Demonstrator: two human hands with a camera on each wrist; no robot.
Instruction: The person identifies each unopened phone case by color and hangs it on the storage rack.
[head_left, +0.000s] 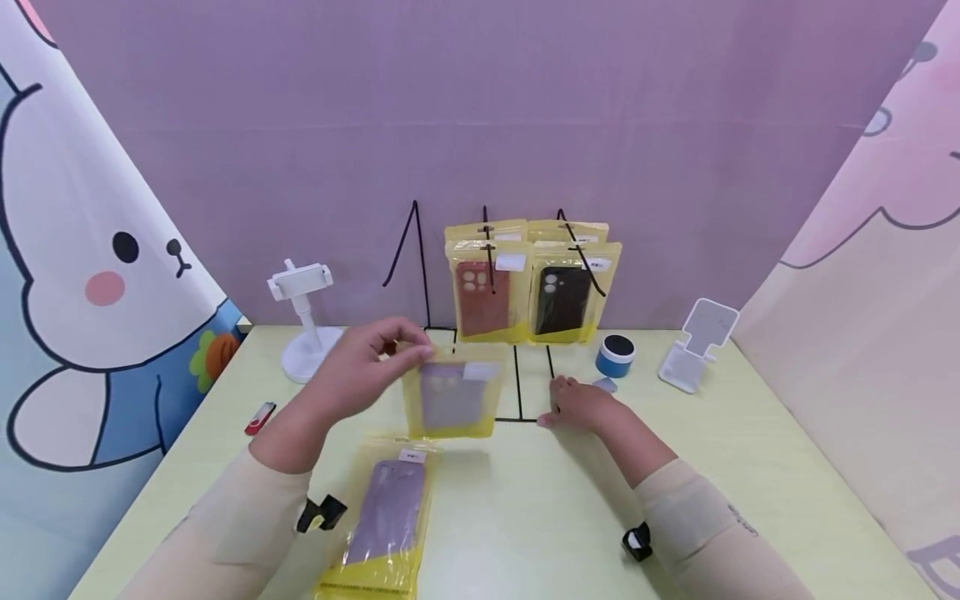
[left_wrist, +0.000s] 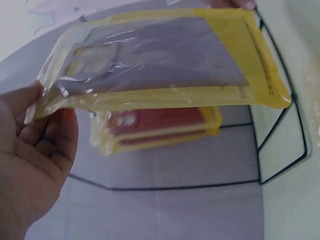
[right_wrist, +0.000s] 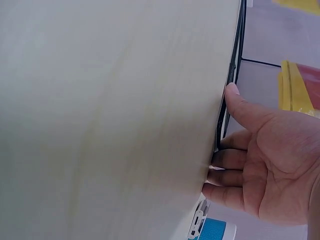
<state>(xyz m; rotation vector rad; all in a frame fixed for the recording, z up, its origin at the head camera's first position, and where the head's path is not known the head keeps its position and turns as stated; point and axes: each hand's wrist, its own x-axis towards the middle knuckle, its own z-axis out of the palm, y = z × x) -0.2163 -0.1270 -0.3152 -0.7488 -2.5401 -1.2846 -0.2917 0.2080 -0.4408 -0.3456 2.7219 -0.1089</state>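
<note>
Left hand (head_left: 358, 371) grips packaged case (head_left: 452, 398) just before the wire rack (head_left: 517, 392), above the table.

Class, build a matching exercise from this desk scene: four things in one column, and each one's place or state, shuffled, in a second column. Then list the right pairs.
Things:
1. purple phone case in a yellow bag
2. red phone case
3. blue round speaker
4. right hand

Places or states:
A. hanging on the black wire rack
B. resting on the rack's base at the table
C. held up by the left hand
D. standing beside the white phone stand

Pairs: 1-C, 2-A, 3-D, 4-B
</note>
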